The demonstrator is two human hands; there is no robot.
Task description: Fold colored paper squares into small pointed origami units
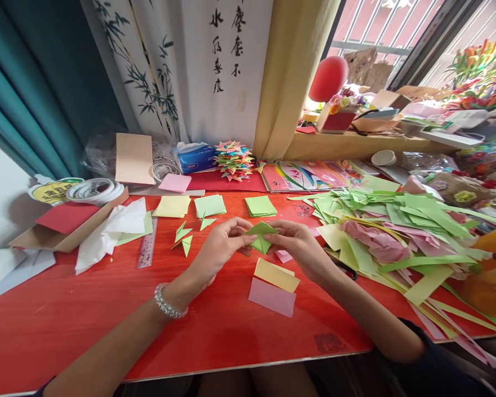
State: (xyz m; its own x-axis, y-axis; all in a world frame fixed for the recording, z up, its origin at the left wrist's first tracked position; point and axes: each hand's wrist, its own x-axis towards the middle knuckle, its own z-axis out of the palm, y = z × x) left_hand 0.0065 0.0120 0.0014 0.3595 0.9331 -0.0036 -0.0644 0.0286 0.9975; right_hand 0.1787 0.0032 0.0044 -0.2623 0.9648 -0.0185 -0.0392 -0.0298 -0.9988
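Observation:
Between my two hands, raised over the red table, is a partly folded piece of green paper [263, 236] with pointed corners. My left hand [227, 245] pinches its left side, thumb on top and fingers behind. On the opposite side my right hand [293, 240] grips it the same way. Below lie a yellow sheet [278, 274] and a pink sheet [271, 298], each creased or overlapping. Several small folded green pieces [186, 244] rest left of my left hand. Stacks of green squares [260, 207], pale green squares [210, 206] and yellow squares [172, 207] sit behind.
A heap of green, yellow and pink paper strips [397, 220] covers the table's right side. At left are a ruler [147, 243], crumpled white tissue [111, 231] and a cardboard tray [62, 237] with tape rolls. A colourful folded-paper ball [233, 161] stands at the back.

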